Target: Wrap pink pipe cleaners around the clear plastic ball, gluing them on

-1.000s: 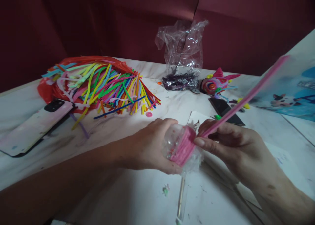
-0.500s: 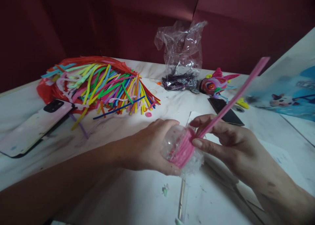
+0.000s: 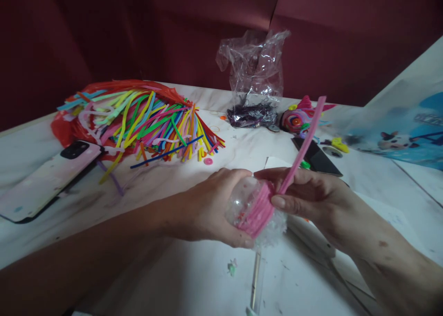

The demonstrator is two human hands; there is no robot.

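Left hand [image 3: 216, 210] clamped round a clear plastic container [image 3: 242, 197] (bottle or cup, cannot tell) at mid-view over the white table [image 3: 194, 283]; right hand [image 3: 316, 196] pinched on a pink pipe cleaner [image 3: 305, 152] at the pink band [image 3: 256, 211] round it, the free length partly covering a black slab [image 3: 320, 157] and a pink toy [image 3: 294, 121]. Below, a thin stick [image 3: 255, 277]; beyond the hands, a clear bag [image 3: 256, 76], dark contents, and rightward a printed bag [image 3: 411, 131]. Left, a heap of coloured pipe cleaners [image 3: 166, 127] lies on a red bag [image 3: 61, 128], a phone [image 3: 51, 180] just beside.
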